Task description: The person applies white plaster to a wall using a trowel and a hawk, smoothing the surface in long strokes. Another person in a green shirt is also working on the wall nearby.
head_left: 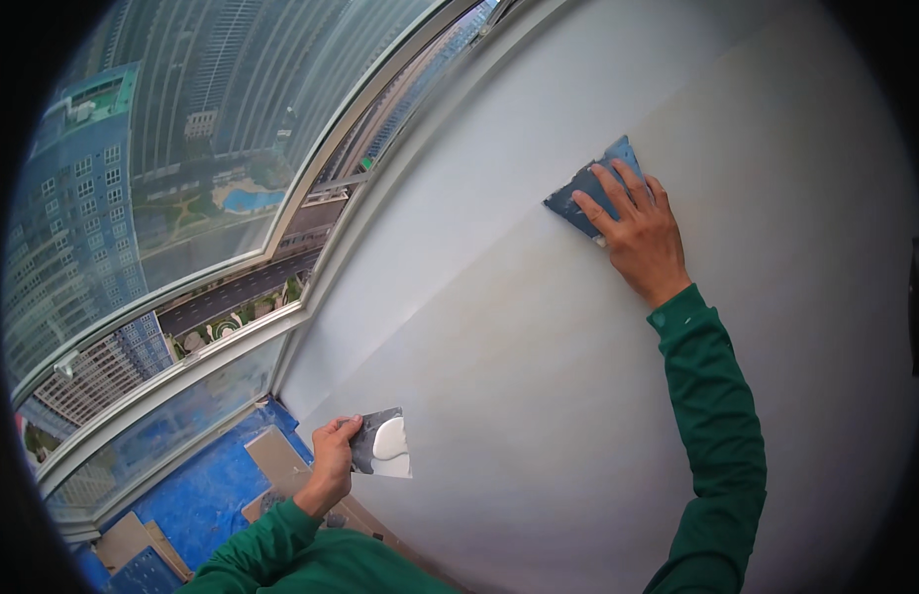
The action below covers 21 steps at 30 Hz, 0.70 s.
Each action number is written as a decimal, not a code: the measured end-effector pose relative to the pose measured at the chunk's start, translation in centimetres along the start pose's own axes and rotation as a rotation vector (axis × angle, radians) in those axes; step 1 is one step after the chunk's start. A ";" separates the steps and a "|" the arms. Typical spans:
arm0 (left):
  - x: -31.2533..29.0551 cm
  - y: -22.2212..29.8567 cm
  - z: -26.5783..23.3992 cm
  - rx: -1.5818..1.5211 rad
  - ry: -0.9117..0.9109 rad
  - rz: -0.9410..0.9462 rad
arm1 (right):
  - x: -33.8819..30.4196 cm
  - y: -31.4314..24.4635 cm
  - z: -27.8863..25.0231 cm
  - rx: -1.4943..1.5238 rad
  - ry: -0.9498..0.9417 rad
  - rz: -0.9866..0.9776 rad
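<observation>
High on the pale wall, my right hand presses a dark blue-grey flat scraper blade against the surface near a corner line. Its fingers lie spread over the blade, with the thumb at the lower edge. Lower and to the left, my left hand grips a second flat scraper by its edge, thumb on top. A dollop of white putty sits on that blade. Green sleeves cover both forearms.
An open window sash stands on the left, with tall buildings and a road far below. Blue sheeting covers the floor, with beige board pieces on it. A window frame runs beside the wall.
</observation>
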State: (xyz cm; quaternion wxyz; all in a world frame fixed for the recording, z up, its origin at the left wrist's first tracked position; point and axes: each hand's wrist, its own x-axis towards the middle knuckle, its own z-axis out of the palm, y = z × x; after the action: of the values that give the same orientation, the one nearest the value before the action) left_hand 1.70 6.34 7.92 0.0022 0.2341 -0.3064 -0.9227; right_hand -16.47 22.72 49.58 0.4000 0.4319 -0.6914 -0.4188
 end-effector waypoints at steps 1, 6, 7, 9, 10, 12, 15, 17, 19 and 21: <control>0.0 0.0 0.0 0.012 -0.005 -0.006 | 0.0 0.0 0.0 0.005 -0.005 0.005; 0.6 0.3 0.1 0.043 -0.045 -0.080 | -0.4 -2.3 -0.4 -0.025 -0.050 0.128; 0.7 0.3 -0.1 0.049 -0.045 -0.080 | -1.0 -3.2 -0.7 -0.027 -0.062 0.164; 0.9 0.3 -0.3 0.051 -0.044 -0.074 | -3.2 -5.0 -1.3 -0.010 -0.088 0.224; 0.7 0.3 -0.2 0.062 -0.041 -0.065 | -4.2 -5.4 -1.9 -0.005 -0.105 0.249; 0.6 0.3 -0.3 0.071 -0.051 -0.063 | -5.0 -5.9 -4.4 -0.012 -0.140 0.324; 0.7 1.3 0.3 0.066 -0.056 -0.050 | -3.0 -2.9 -7.9 -0.130 -0.066 0.442; 0.8 1.8 0.1 0.073 -0.059 -0.050 | -0.9 0.3 -8.5 -0.222 0.045 0.511; 1.2 1.6 0.1 0.075 -0.077 -0.060 | 1.2 3.3 -8.0 -0.289 0.086 0.561; 1.3 1.1 0.2 0.072 -0.105 -0.074 | 3.1 5.6 -7.1 -0.349 0.042 0.603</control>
State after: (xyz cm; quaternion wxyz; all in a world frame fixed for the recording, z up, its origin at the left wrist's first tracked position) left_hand 0.29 5.33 8.14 -0.0564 0.1965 -0.3302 -0.9215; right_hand -12.39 19.74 57.68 0.5877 0.1420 -0.6973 -0.3850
